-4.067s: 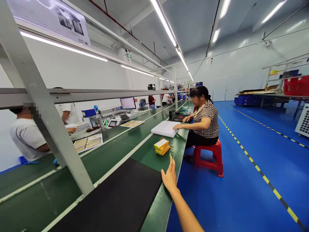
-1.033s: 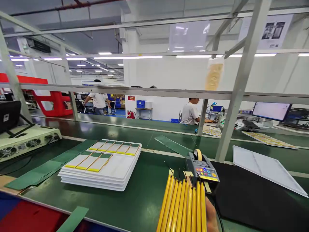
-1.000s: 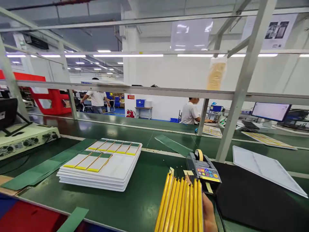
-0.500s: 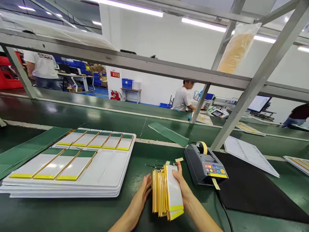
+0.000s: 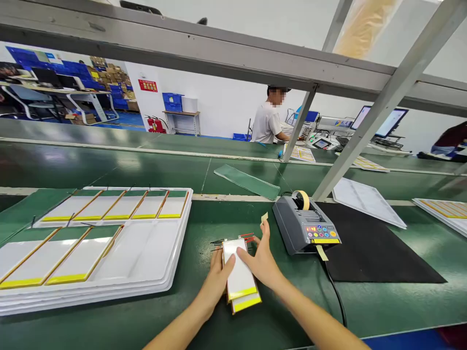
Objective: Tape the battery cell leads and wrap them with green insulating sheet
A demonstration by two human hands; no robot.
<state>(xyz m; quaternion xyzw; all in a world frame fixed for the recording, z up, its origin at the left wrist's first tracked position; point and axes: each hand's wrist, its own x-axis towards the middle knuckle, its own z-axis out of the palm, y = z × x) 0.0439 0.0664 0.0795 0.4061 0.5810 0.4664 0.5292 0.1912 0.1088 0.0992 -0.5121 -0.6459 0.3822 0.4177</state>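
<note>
Your L hand [image 5: 214, 282] & R hand [image 5: 265, 260] grip the stack [image 5: 239, 277], btwn tray [image 5: 146, 255] & dispenser [image 5: 305, 226]. Tape bit [image 5: 264, 217] sits on R hand, not on stack. Tray's far row looks full; near row's part-bare.

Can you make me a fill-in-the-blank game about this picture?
The left hand and right hand hold flat white rectangular packs with near-end bands coloured ____.
A small pale yellow tape piece is on a fingertip of the ____ hand.
The thin flat mat beside the grey plastic tape dispenser is coloured ____.

Missing words: yellow; right; black.
</note>
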